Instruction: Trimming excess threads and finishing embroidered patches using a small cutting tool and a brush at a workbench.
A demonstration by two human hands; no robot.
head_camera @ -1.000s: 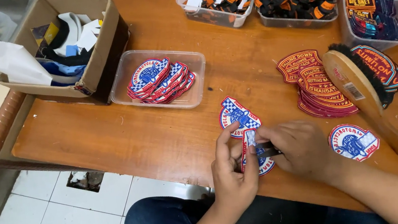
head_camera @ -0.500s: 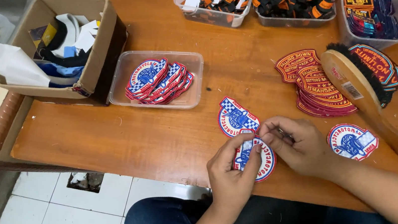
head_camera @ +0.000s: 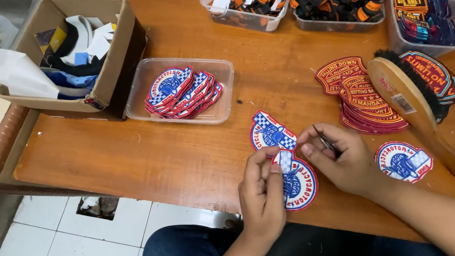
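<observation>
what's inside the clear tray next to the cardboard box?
The clear tray holds an overlapping pile of round red, white and blue embroidered patches. Only the top patch shows fully; those beneath are mostly covered, so their count and the tray floor under them cannot be seen.

Bare wooden table (head_camera: 127,157) lies open left of the hands; right, a wooden brush (head_camera: 410,105) and red patch stack (head_camera: 360,103) crowd; far, a clear patch tray (head_camera: 179,90).

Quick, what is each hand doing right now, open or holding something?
Left hand: closed, pinching the round embroidered patch at its top edge.
Right hand: closed on a small thin metal tool.
</observation>
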